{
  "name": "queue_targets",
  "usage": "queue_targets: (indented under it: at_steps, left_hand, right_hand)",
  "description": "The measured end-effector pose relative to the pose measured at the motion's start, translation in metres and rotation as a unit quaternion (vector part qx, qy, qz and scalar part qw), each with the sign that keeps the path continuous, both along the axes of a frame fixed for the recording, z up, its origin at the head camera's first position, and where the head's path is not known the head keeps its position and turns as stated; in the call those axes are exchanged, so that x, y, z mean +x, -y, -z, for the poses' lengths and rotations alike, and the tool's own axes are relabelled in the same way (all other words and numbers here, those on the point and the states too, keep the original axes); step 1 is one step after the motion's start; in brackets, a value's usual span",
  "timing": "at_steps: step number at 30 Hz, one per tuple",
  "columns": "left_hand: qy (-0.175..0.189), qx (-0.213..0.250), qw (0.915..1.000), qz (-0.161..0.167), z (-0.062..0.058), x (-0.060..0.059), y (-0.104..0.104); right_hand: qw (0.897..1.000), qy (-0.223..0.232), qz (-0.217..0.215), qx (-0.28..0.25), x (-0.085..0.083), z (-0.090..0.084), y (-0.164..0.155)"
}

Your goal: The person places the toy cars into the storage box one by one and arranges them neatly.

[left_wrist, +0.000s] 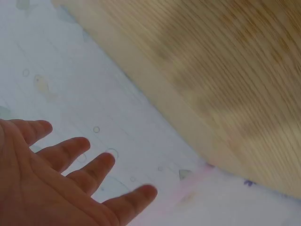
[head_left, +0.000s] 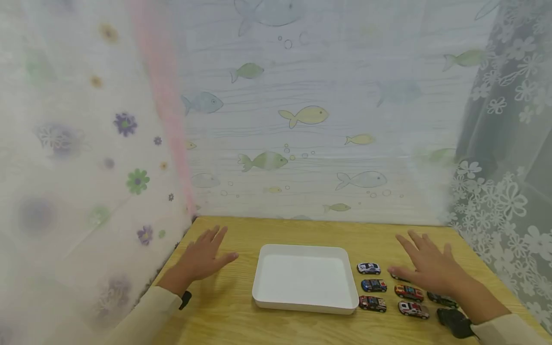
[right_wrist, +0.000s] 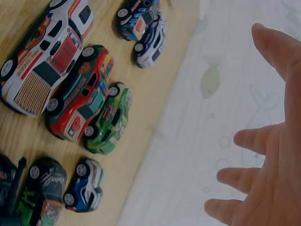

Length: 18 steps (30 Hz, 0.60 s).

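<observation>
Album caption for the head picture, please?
Left hand and right hand above a table with a white tray and toy cars.

Bare surface (head_left: 226,311) runs between the left hand (head_left: 198,258) and the tray (head_left: 305,307), and behind the tray to a curtain (head_left: 310,201) closing off the back. The shallow tray is reachable from above. On its right, cars (head_left: 373,286) leave narrow gaps, one partly hidden by the right hand (head_left: 433,268).

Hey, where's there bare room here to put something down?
Inside the white tray, on the table between the tray and the left hand, and behind the tray up to the fish-print sheet. It's crowded right of the tray, where toy cars sit close together, some partly hidden by the right hand.
</observation>
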<state>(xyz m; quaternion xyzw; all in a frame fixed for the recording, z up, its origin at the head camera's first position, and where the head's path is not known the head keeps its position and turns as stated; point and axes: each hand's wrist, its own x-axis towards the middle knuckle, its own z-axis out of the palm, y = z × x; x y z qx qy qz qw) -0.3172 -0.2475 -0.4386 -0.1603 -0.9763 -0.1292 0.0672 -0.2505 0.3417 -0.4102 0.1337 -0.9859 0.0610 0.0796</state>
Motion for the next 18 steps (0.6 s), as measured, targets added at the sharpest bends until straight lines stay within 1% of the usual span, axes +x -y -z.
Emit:
queue_targets:
  at_steps: [5,9,15,18]
  left_hand:
    - [0.034,0.061,0.9974,0.019,0.007,-0.005,-0.010]
    - [0.053,0.094,0.9939,0.023,0.013,-0.008,-0.018]
    - [0.073,0.136,0.9879,0.016,0.018,-0.009,-0.028]
    - [0.080,0.159,0.9841,0.003,0.020,-0.009,-0.032]
  right_hand:
    - [1.000,0.010,-0.005,-0.007,-0.004,0.001,0.007]
    - [1.000,0.010,-0.010,-0.010,-0.010,0.005,0.010]
    - [1.000,0.009,-0.016,0.002,-0.019,0.015,0.011]
    - [1.000,0.009,-0.021,0.000,-0.022,0.019,0.012]
